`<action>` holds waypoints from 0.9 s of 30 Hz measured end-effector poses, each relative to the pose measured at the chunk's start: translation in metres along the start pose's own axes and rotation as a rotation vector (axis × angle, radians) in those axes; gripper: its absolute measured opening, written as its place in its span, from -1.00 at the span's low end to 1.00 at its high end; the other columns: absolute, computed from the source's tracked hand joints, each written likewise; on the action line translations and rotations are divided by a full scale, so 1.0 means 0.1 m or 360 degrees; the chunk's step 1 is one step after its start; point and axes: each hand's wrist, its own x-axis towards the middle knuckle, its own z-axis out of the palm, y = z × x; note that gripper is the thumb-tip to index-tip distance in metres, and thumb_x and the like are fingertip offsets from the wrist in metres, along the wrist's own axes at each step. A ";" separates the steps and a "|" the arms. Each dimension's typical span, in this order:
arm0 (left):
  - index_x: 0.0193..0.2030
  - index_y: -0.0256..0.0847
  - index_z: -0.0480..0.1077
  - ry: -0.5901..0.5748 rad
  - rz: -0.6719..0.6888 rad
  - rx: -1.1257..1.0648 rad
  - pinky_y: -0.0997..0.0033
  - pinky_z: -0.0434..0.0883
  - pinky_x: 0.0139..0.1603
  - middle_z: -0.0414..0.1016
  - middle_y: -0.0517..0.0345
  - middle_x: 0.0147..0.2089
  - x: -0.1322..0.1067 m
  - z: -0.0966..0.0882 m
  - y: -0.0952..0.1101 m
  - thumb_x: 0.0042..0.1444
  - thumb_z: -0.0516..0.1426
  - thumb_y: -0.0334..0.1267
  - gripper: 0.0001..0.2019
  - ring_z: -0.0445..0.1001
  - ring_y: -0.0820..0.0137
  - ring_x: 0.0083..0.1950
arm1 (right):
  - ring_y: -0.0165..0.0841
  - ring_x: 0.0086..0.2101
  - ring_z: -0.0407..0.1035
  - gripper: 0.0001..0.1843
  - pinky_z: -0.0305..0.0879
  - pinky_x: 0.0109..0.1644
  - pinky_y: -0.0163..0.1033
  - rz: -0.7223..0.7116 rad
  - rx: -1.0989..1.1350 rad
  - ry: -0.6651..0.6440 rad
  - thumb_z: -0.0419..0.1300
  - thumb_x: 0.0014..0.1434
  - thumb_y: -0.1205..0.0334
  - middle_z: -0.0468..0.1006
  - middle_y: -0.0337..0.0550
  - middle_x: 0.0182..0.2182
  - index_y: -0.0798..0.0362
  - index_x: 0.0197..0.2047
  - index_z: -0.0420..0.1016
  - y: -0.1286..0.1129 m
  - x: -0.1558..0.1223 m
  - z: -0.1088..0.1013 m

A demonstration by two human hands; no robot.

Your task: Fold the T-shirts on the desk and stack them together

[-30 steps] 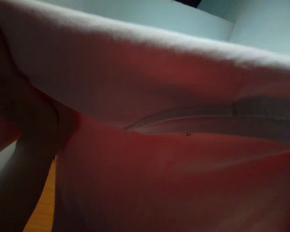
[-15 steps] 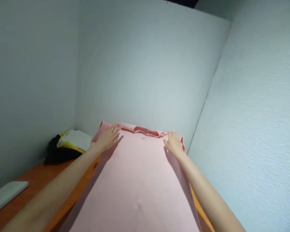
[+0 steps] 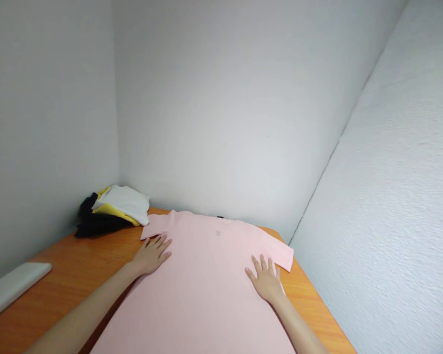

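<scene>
A pink t-shirt (image 3: 206, 285) lies spread flat on an orange wooden table (image 3: 77, 275), collar end towards the far wall. My left hand (image 3: 152, 254) rests flat on the shirt near its left sleeve, fingers spread. Close to the right sleeve, my right hand (image 3: 266, 280) lies flat on the cloth with its fingers apart. Neither hand holds anything.
A pile of folded clothes (image 3: 110, 211), black, yellow and white, sits in the far left corner. A flat white object (image 3: 13, 285) lies at the table's left edge. White walls close the table in at the back, left and right.
The shirt, held up close before the camera a second ago, was laid down on the table. Both hands slid back from the collar end towards me and now lie flat by the sleeves.
</scene>
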 end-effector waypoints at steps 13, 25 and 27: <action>0.25 -0.23 0.34 0.0428 -0.0372 0.0251 -0.11 -0.31 0.39 0.16 -0.15 0.40 0.21 -0.28 -0.72 0.28 -0.13 -0.12 -0.50 -0.07 0.06 0.47 | 0.04 0.37 -0.33 -0.22 -0.13 0.32 0.26 -0.0075 -0.0202 0.0224 -0.22 0.26 -0.27 -0.14 -0.12 0.43 -0.13 0.44 -0.05 0.11 0.07 0.29; -0.12 -0.28 0.51 0.0470 -0.0424 0.0296 -0.34 -0.32 0.32 0.45 -0.32 0.15 0.17 -0.42 -0.91 0.22 -0.14 -0.16 -0.57 0.21 -0.06 0.31 | 0.01 0.38 -0.37 -0.26 -0.29 0.35 0.25 -0.0037 -0.0090 0.0126 -0.22 0.30 -0.25 -0.14 -0.09 0.42 -0.11 0.44 -0.03 0.01 -0.01 0.07; -0.18 -0.39 0.52 0.0460 -0.0449 0.0251 -0.44 -0.35 0.27 0.49 -0.47 0.03 0.25 -0.42 -0.81 0.23 -0.16 -0.16 -0.53 0.23 -0.18 0.28 | 0.01 0.38 -0.39 -0.27 -0.31 0.35 0.26 -0.0029 -0.0059 0.0105 -0.22 0.31 -0.25 -0.16 -0.08 0.43 -0.11 0.44 -0.04 0.01 -0.01 0.05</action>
